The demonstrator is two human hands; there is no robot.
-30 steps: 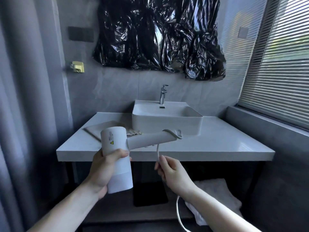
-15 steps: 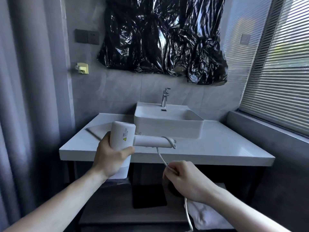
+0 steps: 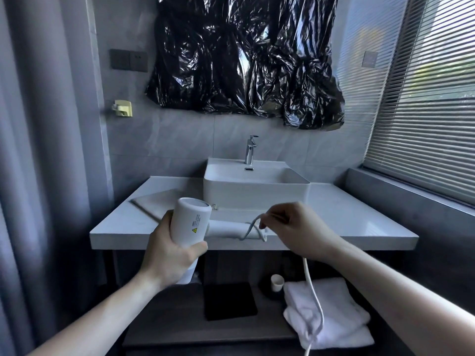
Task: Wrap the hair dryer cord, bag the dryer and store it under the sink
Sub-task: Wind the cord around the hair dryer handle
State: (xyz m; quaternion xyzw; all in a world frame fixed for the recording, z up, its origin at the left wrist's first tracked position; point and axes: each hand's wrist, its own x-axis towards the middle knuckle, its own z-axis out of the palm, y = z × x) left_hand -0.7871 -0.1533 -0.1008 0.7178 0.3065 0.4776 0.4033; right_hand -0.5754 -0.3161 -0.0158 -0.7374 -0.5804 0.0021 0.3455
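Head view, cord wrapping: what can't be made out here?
- Cord end and plug: cut off by the bottom edge.
- Hair dryer lower body: hidden behind the left hand.
- Warning label print: too small to read.
- Cord grip inside the right hand: fingers hide it.

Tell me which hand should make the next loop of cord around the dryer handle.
Right. The right hand already pinches the cord at the handle, while the left hand grips the hair dryer body.

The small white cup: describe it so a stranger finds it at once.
Look under the white vanity counter to the dark lower shelf. The small white cup stands between the flat black rectangular mat and the folded white towel, the only upright item there.
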